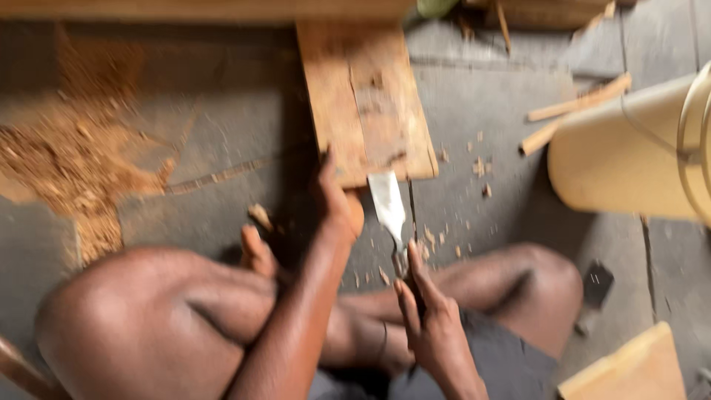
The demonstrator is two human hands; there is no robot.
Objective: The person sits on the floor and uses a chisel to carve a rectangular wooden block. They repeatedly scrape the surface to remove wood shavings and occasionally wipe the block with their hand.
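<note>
A flat wooden board (366, 96) lies on the grey concrete floor in front of my crossed legs. My left hand (335, 198) reaches forward and touches the board's near edge at its left corner. My right hand (429, 315) grips the handle of a chisel (389, 211), whose wide metal blade points up toward the board's near edge. The blade tip is just below the board; whether it touches is unclear through the blur.
Sawdust and shavings (70, 159) pile at the left. Small wood chips (474, 167) scatter right of the board. A pale cylindrical container (629, 159) stands at right, thin sticks (570, 115) beyond it, a light wooden piece (629, 370) at bottom right.
</note>
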